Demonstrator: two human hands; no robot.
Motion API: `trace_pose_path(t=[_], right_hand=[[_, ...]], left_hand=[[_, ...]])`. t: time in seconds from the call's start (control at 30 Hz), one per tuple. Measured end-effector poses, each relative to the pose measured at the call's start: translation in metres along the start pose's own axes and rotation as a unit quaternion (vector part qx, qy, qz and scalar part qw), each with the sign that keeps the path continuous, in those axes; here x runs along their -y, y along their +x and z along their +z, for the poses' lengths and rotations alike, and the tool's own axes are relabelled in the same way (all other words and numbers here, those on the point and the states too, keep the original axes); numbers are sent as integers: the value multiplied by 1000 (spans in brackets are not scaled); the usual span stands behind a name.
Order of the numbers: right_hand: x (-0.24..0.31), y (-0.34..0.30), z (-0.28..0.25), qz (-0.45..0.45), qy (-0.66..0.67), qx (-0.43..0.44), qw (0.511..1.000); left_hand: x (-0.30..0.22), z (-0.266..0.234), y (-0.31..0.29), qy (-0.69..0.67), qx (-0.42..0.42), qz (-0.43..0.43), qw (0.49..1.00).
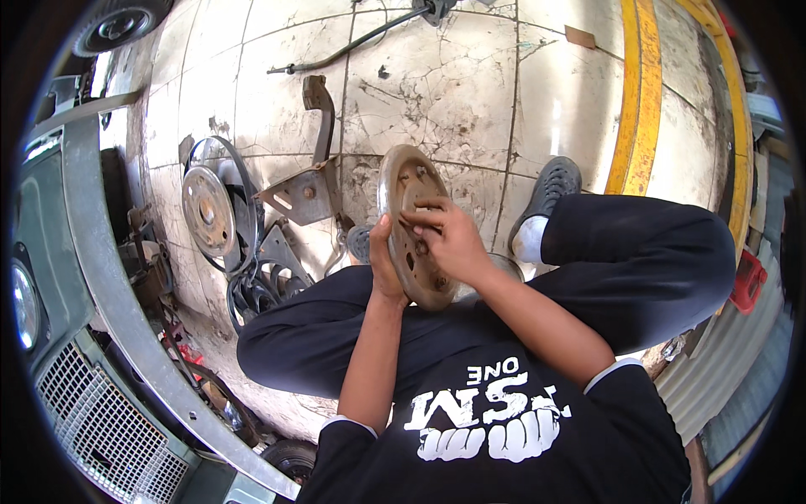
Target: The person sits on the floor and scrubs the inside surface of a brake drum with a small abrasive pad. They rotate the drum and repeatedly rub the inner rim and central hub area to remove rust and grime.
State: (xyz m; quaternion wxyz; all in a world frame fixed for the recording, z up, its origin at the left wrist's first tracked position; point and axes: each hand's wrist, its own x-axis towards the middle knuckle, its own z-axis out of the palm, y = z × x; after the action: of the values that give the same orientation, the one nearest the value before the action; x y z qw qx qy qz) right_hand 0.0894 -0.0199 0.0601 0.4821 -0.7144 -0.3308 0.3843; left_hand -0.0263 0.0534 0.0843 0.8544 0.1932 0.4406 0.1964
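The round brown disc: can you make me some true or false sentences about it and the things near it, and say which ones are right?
1. The left hand holds the round brown disc by its edge. True.
2. The right hand is far away from the disc. False: its fingers are at the disc's face.
3. The disc lies flat on the tiled floor. False: it is held up, tipped.
4. A metal bracket is left of the disc in the picture. True.
5. The yellow beam is left of the disc. False: it is on the right.
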Motion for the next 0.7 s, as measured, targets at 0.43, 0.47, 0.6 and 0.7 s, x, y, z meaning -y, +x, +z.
trace_pose_path(t=[0.43, 0.47, 0.6, 0.7], right_hand=[[11, 9, 1, 20, -13, -42, 999], [11, 12, 2, 14, -21, -41, 999], [25, 7, 0, -51, -56, -34, 997], [24, 9, 2, -62, -84, -33, 994]], left_hand=[[-7, 11, 27, -7, 6, 12, 1000], [-6, 8, 27, -12, -2, 6, 1000], [-6, -1, 31, -18, 18, 2, 1000], [-3, -14, 35, -17, 59, -2, 998]])
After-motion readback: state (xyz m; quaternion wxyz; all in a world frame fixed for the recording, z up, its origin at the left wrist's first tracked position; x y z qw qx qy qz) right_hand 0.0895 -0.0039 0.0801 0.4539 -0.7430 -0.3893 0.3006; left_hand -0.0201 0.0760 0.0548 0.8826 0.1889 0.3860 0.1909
